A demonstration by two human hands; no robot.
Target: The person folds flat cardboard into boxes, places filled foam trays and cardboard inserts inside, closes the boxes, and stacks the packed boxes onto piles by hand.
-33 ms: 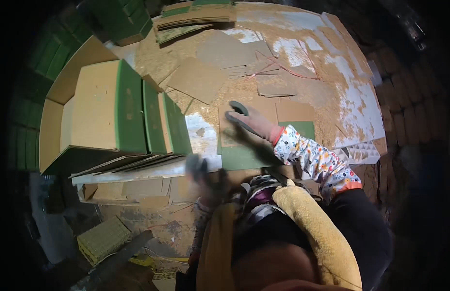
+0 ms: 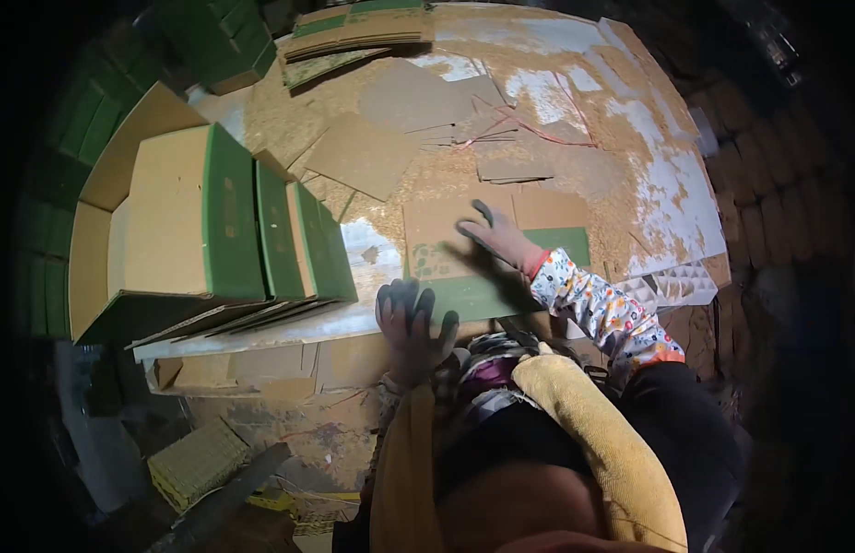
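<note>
A flattened cardboard carton (image 2: 459,300) with a green band and green printed marks lies on the table straight in front of me. Over its middle my right hand (image 2: 503,238) hovers or rests, fingers apart and holding nothing; actual contact is hard to judge. The fingertips are covered in dark grey, and the sleeve is white with a floral print. At the carton's near left corner is my left hand (image 2: 411,327), palm side partly showing, dark-tipped fingers spread. Nothing shows in it, and it may be just touching the carton's edge.
To the left, an open carton (image 2: 91,267) tipped on its side holds several green-and-brown cartons (image 2: 174,203). Stacked flat cartons (image 2: 353,32), loose cardboard sheets (image 2: 363,152) and pink string (image 2: 519,138) lie farther back. A pale grid divider (image 2: 683,284) sits at right; a yellow woven basket (image 2: 199,464) stands lower left.
My left hand has moved right, nearer the flat carton, and its blurred fingers now show spread. My right hand has shifted slightly right, its fingers straighter. The whole view has shifted a little.
</note>
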